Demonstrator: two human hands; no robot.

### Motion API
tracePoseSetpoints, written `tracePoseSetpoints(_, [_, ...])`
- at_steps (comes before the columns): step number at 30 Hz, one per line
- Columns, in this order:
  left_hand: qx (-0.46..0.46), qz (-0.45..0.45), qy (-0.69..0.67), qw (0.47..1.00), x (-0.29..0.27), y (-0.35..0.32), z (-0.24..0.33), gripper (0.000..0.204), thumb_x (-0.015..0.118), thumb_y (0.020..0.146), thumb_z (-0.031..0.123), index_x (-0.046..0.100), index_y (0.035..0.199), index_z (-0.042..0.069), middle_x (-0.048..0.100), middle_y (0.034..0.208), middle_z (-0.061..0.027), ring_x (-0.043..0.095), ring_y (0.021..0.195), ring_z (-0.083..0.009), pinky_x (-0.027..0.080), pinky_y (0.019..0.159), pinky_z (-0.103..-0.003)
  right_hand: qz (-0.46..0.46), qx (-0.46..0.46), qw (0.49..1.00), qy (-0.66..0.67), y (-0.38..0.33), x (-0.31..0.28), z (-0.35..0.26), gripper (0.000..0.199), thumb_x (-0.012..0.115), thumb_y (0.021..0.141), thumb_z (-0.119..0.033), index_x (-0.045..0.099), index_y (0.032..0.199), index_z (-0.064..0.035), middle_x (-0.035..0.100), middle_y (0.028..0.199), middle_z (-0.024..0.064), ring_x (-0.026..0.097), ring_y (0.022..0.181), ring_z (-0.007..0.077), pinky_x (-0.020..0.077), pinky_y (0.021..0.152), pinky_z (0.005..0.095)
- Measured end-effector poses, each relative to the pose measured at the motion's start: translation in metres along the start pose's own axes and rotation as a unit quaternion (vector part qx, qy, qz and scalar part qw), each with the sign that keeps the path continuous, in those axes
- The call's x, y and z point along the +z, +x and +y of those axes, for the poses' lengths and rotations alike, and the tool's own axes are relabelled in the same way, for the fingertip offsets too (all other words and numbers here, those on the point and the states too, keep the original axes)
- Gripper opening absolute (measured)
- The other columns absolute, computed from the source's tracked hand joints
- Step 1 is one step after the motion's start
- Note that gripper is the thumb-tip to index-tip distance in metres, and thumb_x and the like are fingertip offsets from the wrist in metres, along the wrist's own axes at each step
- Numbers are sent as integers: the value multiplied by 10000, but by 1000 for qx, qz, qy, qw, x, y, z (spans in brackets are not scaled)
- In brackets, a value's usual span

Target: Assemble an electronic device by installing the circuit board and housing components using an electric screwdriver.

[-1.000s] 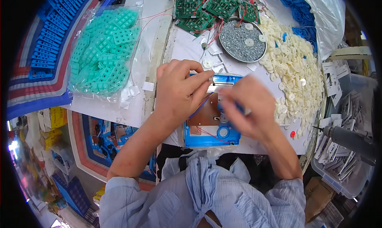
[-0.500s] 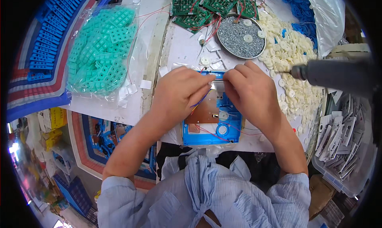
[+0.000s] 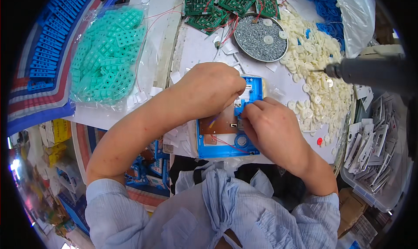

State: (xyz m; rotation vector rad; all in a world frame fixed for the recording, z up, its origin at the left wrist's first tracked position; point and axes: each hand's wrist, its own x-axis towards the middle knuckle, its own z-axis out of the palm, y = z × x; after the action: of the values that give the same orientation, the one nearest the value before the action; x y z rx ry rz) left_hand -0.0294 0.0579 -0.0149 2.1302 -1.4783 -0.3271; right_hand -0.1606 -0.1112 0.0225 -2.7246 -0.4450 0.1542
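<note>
On the left of a white surface [image 3: 191, 46] lies a clear bag of turquoise button pads [image 3: 109, 53]. Rightward, the left hand [image 3: 213, 90] curls, fingers together, over the upper part of an open blue casing [image 3: 217, 153] lying before the person, with a brown board [image 3: 222, 124] inside; whatever it grips is hidden. The right hand [image 3: 274, 127] bends its fingertips toward the board's right edge, any pinch unclear. Good handling probably means keeping the casing flat, pressing lightly and leaving the thin red wires [image 3: 224, 145] untrapped. Farther right are cream discs [image 3: 315, 81].

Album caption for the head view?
Left hand and right hand over an open rectangular blue plastic case, silver metal screws beyond.
</note>
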Motion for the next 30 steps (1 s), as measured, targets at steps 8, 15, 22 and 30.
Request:
tracePoseSetpoints(8, [63, -32, 114, 991, 1, 3, 8, 128, 663, 823, 176, 652, 797, 51, 629, 826, -87, 659, 823, -275, 547, 704, -382, 32, -13, 999, -4, -4, 7, -5, 154, 721, 768, -52, 661, 910, -55, 635, 893, 69, 594, 836, 279, 525, 716, 384])
tracePoseSetpoints(15, [113, -70, 158, 978, 4, 5, 27, 159, 695, 742, 190, 662, 806, 48, 627, 828, -62, 654, 825, -225, 550, 653, -339, 70, -11, 997, 23, -7, 13, -6, 221, 741, 752, -25, 667, 957, -64, 637, 942, 61, 562, 841, 283, 512, 734, 375])
tracePoseSetpoints(22, [116, -122, 182, 969, 6, 7, 35, 265, 781, 682, 220, 681, 834, 27, 652, 858, -100, 681, 801, -251, 564, 629, -351, 123, -23, 991, 36, -15, 22, -5, 175, 715, 711, -65, 654, 874, -41, 605, 883, 87, 538, 780, 273, 478, 681, 384])
tracePoseSetpoints(30, [5, -243, 203, 949, -24, 52, 42, 178, 762, 718, 159, 740, 837, 29, 725, 863, -152, 732, 784, -313, 591, 653, -400, 111, -10, 994, 19, -14, 20, 0, 190, 713, 718, -40, 659, 901, -36, 591, 843, 95, 563, 808, 286, 501, 707, 386])
